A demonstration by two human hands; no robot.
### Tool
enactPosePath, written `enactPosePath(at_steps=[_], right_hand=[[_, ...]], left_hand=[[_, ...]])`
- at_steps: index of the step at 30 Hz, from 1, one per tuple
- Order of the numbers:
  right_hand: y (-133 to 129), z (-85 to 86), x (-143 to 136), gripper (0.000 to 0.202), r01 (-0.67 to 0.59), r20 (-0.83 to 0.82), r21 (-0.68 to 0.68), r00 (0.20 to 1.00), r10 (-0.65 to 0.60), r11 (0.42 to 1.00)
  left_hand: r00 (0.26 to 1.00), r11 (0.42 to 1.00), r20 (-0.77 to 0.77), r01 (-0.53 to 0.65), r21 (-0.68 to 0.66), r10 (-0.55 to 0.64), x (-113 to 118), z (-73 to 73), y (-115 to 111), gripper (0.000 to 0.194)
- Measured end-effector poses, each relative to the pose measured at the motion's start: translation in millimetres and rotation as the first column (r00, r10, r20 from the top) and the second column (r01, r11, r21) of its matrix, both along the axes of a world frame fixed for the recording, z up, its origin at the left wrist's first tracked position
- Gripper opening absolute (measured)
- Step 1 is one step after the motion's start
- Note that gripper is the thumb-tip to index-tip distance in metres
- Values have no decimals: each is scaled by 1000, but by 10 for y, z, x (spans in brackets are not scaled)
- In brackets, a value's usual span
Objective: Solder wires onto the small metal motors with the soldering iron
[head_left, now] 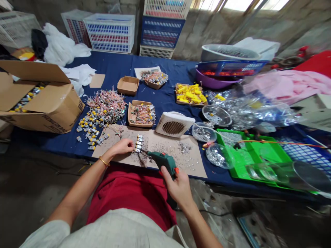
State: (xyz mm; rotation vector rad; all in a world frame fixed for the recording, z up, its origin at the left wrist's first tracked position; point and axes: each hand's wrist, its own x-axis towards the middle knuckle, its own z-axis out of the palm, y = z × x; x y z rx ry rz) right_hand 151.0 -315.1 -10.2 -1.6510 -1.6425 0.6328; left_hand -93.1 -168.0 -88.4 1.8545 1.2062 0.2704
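Note:
My right hand (pixel 178 184) is wrapped round the handle of a green soldering gun (pixel 163 161), its dark tip pointing left. That tip reaches the lower end of a short row of small silver motors (pixel 139 142) with white ends. Left of this row, my left hand (pixel 125 146) has its fingers drawn together close to the lower motors; what they pinch is hidden. Under both lies a brown cardboard sheet (pixel 178 162) speckled with dark bits. Loose wires (pixel 119 130) rest on it above my left hand.
At left, a heap of wired motors (pixel 106 106) lies near a large carton (pixel 57 110). A white vented box (pixel 175 124) stands behind the sheet. Bowls of small metal parts (pixel 219 155) and a green tray (pixel 271 153) are at right. Yellow parts (pixel 190 93) fill a box.

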Motion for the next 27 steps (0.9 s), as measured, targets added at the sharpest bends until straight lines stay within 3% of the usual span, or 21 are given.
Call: enactPosePath(at_steps=[8,27], right_hand=[[230,109,-120,45,-133,129,50,984,126,990],[331,225,-212,48,-154,245,13,958,146,988]], left_hand=[[1000,1000,-8,-2,0,2,8,-18,23,20],[1000,999,13,22,30,-22,-3,-19,35,19]])
